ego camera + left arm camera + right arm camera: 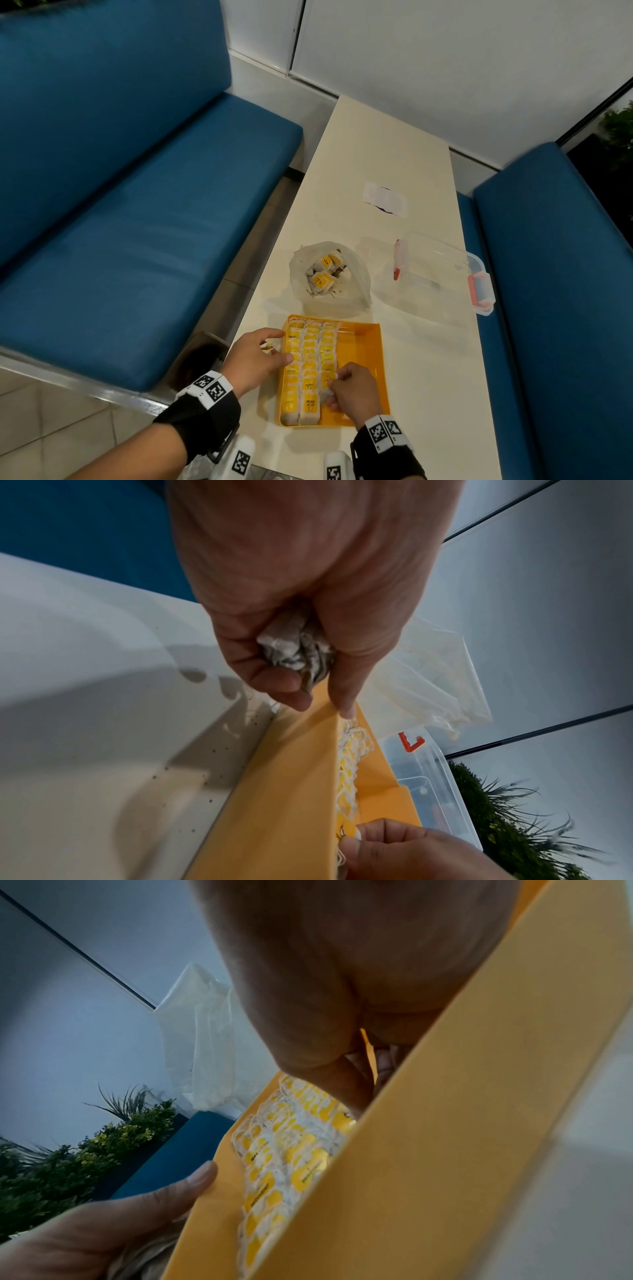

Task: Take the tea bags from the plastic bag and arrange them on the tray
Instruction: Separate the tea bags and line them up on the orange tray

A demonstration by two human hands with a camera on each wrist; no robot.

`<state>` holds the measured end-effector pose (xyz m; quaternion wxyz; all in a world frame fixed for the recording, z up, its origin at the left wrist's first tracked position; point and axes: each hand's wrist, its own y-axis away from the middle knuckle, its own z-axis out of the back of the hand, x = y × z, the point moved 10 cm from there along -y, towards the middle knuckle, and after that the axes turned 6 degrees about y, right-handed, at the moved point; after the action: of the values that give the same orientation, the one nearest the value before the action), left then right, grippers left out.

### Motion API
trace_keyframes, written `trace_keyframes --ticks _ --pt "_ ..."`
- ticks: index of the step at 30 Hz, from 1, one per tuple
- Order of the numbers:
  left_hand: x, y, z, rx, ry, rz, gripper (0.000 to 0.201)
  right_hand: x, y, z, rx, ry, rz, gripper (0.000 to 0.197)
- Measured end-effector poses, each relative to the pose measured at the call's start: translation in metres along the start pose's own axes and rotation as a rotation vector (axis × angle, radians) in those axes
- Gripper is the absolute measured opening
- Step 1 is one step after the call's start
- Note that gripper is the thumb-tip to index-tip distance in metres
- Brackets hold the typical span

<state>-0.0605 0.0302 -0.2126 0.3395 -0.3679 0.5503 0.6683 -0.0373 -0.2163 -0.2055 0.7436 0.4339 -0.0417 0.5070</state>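
Observation:
A yellow tray (359,349) lies at the near end of the table, with three rows of yellow-labelled tea bags (310,356) along its left side. My left hand (263,353) rests at the tray's left rim. In the left wrist view it (318,685) holds a crumpled bunch of tea bags (291,647) in its curled fingers, thumb on the rim. My right hand (342,387) pinches a tea bag (323,394) at the near end of the third row. The open plastic bag (356,274), behind the tray, holds more tea bags (322,277).
A clear plastic box (442,270) with red latches stands right of the bag. A white paper wrapper (385,198) lies farther back. Blue benches (137,205) flank the narrow table (428,377) on both sides. The tray's right half is bare.

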Motion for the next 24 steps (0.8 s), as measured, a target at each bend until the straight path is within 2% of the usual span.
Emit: trace_keyframes --ticks 18,22,24 --pt "-0.007 0.007 -0.001 0.030 -0.001 0.033 0.053 0.009 0.004 0.005 -0.031 -0.030 -0.053 0.015" --pt "-0.015 0.017 0.004 0.024 0.145 0.104 0.031 0.012 0.007 0.010 -0.032 0.023 -0.030 0.016" --pt "-0.020 0.020 0.005 0.038 0.306 0.164 0.035 0.019 0.007 0.016 -0.061 0.091 0.024 0.016"
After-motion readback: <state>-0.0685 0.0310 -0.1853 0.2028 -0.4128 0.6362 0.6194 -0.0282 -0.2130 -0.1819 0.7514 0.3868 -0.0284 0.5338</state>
